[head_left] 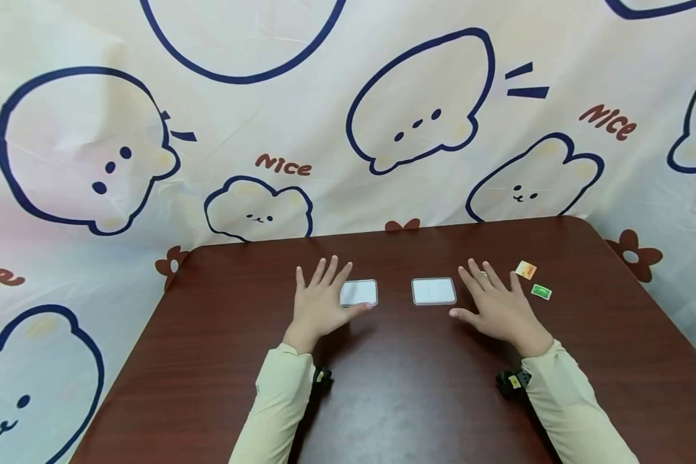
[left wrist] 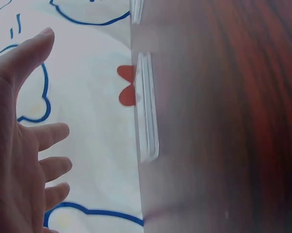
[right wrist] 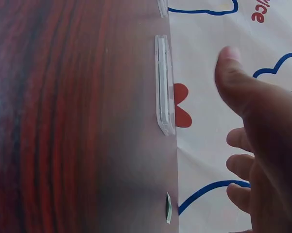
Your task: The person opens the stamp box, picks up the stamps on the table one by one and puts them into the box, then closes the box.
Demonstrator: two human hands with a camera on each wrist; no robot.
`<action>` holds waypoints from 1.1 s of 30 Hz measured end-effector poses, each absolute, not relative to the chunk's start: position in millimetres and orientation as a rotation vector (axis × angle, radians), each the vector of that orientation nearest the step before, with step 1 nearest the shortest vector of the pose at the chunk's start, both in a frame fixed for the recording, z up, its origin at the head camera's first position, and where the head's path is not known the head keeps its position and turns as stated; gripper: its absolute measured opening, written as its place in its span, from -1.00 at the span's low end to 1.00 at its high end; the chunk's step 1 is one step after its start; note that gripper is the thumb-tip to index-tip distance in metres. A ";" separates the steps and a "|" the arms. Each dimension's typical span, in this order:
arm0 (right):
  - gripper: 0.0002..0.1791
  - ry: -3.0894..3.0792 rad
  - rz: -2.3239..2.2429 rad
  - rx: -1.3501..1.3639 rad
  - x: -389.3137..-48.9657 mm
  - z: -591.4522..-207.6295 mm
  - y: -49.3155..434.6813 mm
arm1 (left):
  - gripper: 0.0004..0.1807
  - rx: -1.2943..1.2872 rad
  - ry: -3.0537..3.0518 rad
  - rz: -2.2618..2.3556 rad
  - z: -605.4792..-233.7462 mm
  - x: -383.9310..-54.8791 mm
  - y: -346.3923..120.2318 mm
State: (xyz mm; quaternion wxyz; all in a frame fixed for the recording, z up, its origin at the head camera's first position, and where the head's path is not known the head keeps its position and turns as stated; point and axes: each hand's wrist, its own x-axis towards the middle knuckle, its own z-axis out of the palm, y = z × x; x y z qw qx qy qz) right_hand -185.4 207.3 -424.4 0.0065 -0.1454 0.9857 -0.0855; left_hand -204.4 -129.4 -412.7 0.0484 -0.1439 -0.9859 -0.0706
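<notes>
My left hand (head_left: 319, 301), fingers spread and palm down, hovers over the table and overlaps the left edge of a flat white rectangular case with a clear rim (head_left: 358, 292). A second such case (head_left: 434, 291) lies to its right. In the left wrist view, one clear-edged case (left wrist: 148, 107) shows edge-on, apart from the fingers. My right hand (head_left: 499, 310) is spread in the same way, just right of the second case, holding nothing. Near its fingertips lie a small orange stamp-like paper (head_left: 525, 270) and a green one (head_left: 541, 292). Another small paper (right wrist: 168, 208) is partly hidden behind the right fingers in the head view.
The dark brown wooden table (head_left: 383, 399) has rounded far corners. Behind it hangs a pale cloth (head_left: 325, 116) printed with blue outlined bears and brown flowers. Black wrist cameras sit below both wrists, beside pale sleeves (head_left: 284, 399).
</notes>
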 end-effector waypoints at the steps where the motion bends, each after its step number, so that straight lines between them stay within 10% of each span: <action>1: -0.02 3.079 -0.273 -0.463 -186.6 -424.3 206.8 | 0.04 -0.449 -3.004 -0.208 -412.8 -206.1 -126.2; 33: -0.05 2.949 -0.356 -0.682 -223.4 -431.2 188.0 | 0.03 -0.730 -3.060 -0.161 -419.1 -233.2 -54.1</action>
